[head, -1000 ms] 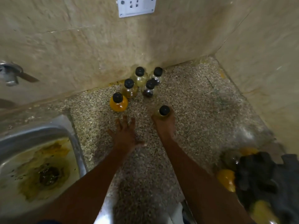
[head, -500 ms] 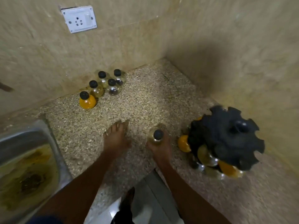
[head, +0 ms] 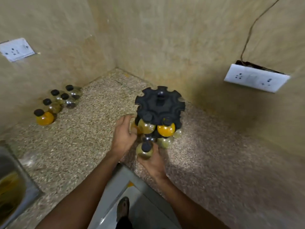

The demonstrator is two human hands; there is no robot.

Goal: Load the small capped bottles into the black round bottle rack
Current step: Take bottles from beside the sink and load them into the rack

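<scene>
- The right hand [head: 152,160], nearest the counter's front edge, has its fingers curled round a small capped bottle [head: 145,150]: clear and round-bellied, holding pale yellowish liquid, with a matte black cap. It is held upright just below the rack's lower tier.
- The left hand [head: 123,134] rests against the near-left side of the black round bottle rack [head: 159,107], fingers bent toward the hanging bottles; whether it actually grips anything cannot be told.
- The rack is dull black plastic, a disc with notched slots round its rim. An orange-filled bottle [head: 165,129] and a pale one [head: 146,128] hang from the top tier by their necks.
- Risks: smooth glass could slip from the fingers; a neck pushed in off-line could knock loaded neighbours loose; if the rack turns or tips, the slot would move away.
- The counter [head: 206,154] is hard speckled stone, so a dropped bottle may crack.
- Five waiting bottles [head: 57,103] stand at the counter's back-left edge against the wall.
</scene>
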